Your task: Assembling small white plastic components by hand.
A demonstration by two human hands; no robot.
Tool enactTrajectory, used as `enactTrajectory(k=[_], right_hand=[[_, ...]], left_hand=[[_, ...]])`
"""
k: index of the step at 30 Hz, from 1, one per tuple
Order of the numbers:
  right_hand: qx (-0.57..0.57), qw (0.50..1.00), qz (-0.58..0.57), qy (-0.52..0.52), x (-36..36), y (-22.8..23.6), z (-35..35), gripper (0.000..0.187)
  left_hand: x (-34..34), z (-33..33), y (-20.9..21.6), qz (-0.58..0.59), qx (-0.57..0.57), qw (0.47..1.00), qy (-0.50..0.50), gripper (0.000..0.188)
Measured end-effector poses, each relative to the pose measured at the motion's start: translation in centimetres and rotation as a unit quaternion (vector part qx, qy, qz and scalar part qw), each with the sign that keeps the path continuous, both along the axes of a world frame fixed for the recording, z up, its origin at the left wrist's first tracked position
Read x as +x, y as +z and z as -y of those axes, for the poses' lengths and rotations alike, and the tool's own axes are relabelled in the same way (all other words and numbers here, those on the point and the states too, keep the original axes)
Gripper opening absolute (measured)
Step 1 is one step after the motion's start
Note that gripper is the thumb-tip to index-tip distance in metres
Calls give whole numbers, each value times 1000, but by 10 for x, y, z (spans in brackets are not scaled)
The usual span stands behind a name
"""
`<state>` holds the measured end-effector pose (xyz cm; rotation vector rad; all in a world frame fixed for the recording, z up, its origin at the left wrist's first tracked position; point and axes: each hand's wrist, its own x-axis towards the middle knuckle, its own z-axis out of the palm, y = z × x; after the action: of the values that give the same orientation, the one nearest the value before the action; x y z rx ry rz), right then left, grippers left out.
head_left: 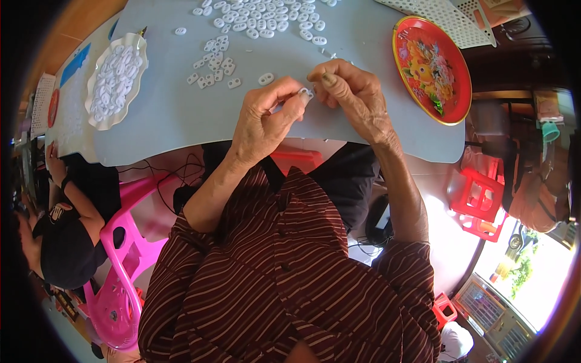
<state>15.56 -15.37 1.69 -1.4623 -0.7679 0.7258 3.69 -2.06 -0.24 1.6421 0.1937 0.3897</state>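
Small white piece pinched at the left fingertips, above a grey table

The left hand (264, 115) pinches a small white piece (307, 92) between thumb and forefinger, over the near part of the table. The piece looks hard and smooth, like plastic, but the fingers cover much of it and its full outline is hidden. The right hand (357, 100) is just beside it, thumb and forefinger brought close together; whether they grip anything, I cannot tell.

Just beyond the left hand lies a single white oval (266, 78) with two holes. Further left, squarish white pieces (215, 62) with rounded ends and holes lie in a loose cluster. Beyond them spreads a larger field of glossy white ovals (261, 24), cut off by the upper edge.

The table (175, 124) is matte grey, its near edge curved. At left, a pale dish (143, 47) with a wavy rim holds heaped white ovals (115, 85). At right stands a shiny red round tray (463, 100) with a gold rim and a printed floral pattern; next to it, a white perforated basket (451, 24) is partly cut off.

At far left, a person in dark clothing (69, 242) is stretched and darkened by the lens rim.
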Motion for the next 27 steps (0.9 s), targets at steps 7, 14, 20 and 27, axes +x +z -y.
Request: enactTrajectory(k=[7, 14, 20, 27], right_hand=[[9, 1000, 21, -15, -5, -7, -1, 17], [40, 996, -17, -74, -19, -6, -4, 14], [48, 999, 6, -10, -11, -15, 0, 16], [31, 997, -30, -63, -14, -7, 0, 17]], left_hand=[[2, 2, -6, 39, -10, 999, -11, 16], [4, 2, -7, 39, -19, 999, -7, 17], [-5, 0, -1, 35, 16, 999, 5, 14], [-13, -54, 10, 46, 371, 922, 97, 9]])
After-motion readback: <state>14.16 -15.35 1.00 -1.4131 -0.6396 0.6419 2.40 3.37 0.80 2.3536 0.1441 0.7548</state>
